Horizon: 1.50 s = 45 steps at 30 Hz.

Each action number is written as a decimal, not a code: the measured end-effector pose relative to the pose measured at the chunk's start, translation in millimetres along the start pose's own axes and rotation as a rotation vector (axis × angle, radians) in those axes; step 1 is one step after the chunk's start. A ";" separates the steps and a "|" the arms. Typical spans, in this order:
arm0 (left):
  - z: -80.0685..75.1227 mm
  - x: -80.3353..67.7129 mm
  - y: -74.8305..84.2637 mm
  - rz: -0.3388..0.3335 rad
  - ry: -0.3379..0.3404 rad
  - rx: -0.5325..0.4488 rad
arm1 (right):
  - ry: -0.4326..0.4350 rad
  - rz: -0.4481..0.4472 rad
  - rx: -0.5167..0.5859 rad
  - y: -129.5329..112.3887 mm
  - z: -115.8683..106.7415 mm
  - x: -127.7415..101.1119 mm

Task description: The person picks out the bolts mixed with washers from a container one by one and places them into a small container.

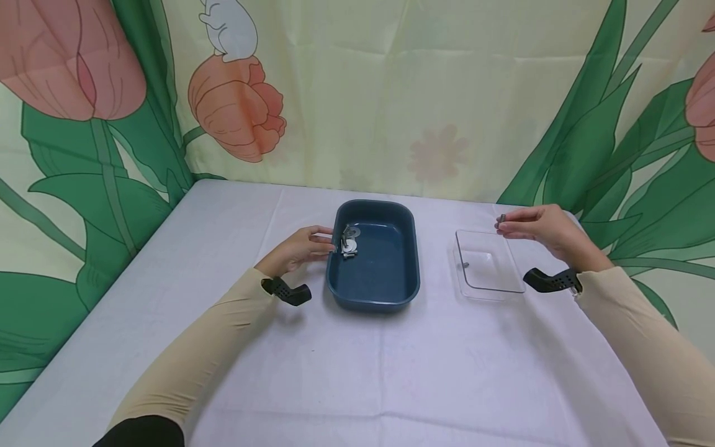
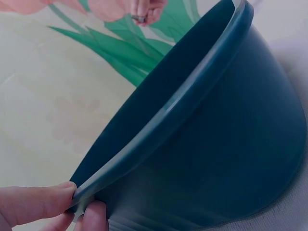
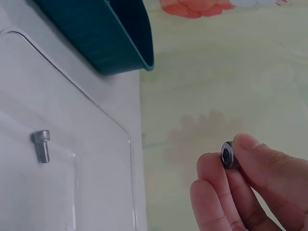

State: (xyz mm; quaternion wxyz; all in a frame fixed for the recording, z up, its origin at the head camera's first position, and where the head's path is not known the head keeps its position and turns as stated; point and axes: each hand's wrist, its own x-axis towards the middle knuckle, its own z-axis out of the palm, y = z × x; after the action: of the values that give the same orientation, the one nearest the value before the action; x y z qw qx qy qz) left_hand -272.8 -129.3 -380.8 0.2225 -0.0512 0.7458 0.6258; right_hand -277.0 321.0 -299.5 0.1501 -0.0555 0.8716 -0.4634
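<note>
A white cloth (image 1: 357, 372) covers the table. A fabric backdrop (image 1: 391, 93) printed with pink tulips and green leaves stands behind it from 9 o'clock through 12 o'clock to 3 o'clock. A white figure (image 1: 229, 28) is printed at 11 o'clock, above one tulip (image 1: 237, 108).

Near surface: white cloth surface (image 1: 357, 372) is lying bare between the two sleeves, leaving broad room to pass.
Middle gap: open cloth is separating the blue tub (image 1: 373, 292) from the clear tray (image 1: 488, 288); they are standing apart.
Blue tub: its raised walls are blocking low sideways moves; the left hand (image 1: 298, 248) is occupying its left rim.
Clear tray: low rim, a bolt (image 1: 465, 265) lying inside; the right hand (image 1: 539, 228) is hovering over its far right corner.
Back and sides: the flowered curtain (image 1: 447, 112) is closing off the far edge.
</note>
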 end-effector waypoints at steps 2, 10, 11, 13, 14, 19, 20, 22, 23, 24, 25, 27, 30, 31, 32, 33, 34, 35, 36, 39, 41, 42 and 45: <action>-0.3 -0.4 0.1 0.004 -0.003 0.000 | -0.010 -0.004 0.026 3.6 -0.9 0.4; -1.1 0.0 -1.0 -0.001 -0.001 -0.007 | -0.019 -0.013 0.078 15.8 -0.6 1.3; -1.1 0.3 -1.2 0.000 -0.001 -0.005 | -0.017 -0.014 0.078 17.2 -0.2 1.7; -1.1 0.6 -1.4 0.004 -0.003 -0.004 | -0.017 -0.006 0.068 20.8 0.3 2.6; -1.1 0.9 -1.6 0.006 -0.005 -0.002 | -0.018 -0.005 0.058 23.0 0.5 3.1; -1.2 0.5 -2.2 0.014 -0.009 0.001 | -0.023 0.024 0.045 32.9 1.2 6.5; -1.2 0.3 -2.3 0.015 -0.010 0.001 | -0.022 0.029 0.048 34.5 1.4 7.2; -1.1 -0.1 -2.5 0.018 -0.010 -0.002 | -0.021 0.043 0.041 37.0 1.8 8.4; -1.1 0.0 -2.6 0.018 -0.010 -0.003 | -0.021 0.047 0.035 37.8 2.1 8.7; -1.0 0.0 -2.7 0.020 -0.011 -0.004 | -0.021 0.052 0.029 38.4 2.5 8.8; -1.1 0.1 -2.7 0.021 -0.010 -0.004 | -0.025 0.052 0.017 39.0 2.9 8.8; -1.0 0.1 -2.8 0.021 -0.009 -0.008 | -0.032 0.059 -0.012 39.4 3.4 8.2; -0.7 0.3 -3.0 0.020 -0.007 -0.012 | -0.043 0.067 -0.039 40.1 3.7 7.3; -0.6 0.3 -3.1 0.019 -0.006 -0.014 | -0.047 0.070 -0.049 40.6 3.4 7.3; -0.5 0.4 -3.1 0.019 -0.005 -0.016 | -0.049 0.076 -0.054 41.0 3.2 7.5; -0.4 0.5 -3.2 0.019 -0.004 -0.015 | -0.049 0.080 -0.055 41.7 3.0 8.0; -0.3 0.5 -3.2 0.019 -0.003 -0.015 | -0.050 0.084 -0.050 42.5 2.8 8.8; -0.2 0.6 -3.2 0.018 -0.002 -0.015 | -0.051 0.088 -0.045 43.3 2.7 9.9; -0.1 0.6 -3.2 0.018 -0.001 -0.017 | -0.051 0.091 -0.047 44.2 2.7 10.9; -0.2 1.1 -3.2 0.014 0.001 -0.015 | -0.051 0.102 -0.059 46.5 3.5 14.1; -0.2 1.5 -3.2 0.011 0.003 -0.016 | -0.054 0.105 -0.084 47.1 4.3 15.0; -0.1 1.7 -3.3 0.011 0.003 -0.016 | -0.054 0.110 -0.097 47.1 4.7 15.2; 0.1 2.1 -3.3 0.010 0.007 -0.014 | -0.055 0.122 -0.101 46.3 5.4 15.9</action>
State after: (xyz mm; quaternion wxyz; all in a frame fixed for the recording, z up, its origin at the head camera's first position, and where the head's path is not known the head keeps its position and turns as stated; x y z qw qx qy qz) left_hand -273.4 -129.5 -384.7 0.2166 -0.0511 0.7423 0.6320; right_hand -288.4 339.1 -343.8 0.1989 -0.0224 0.8911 -0.4073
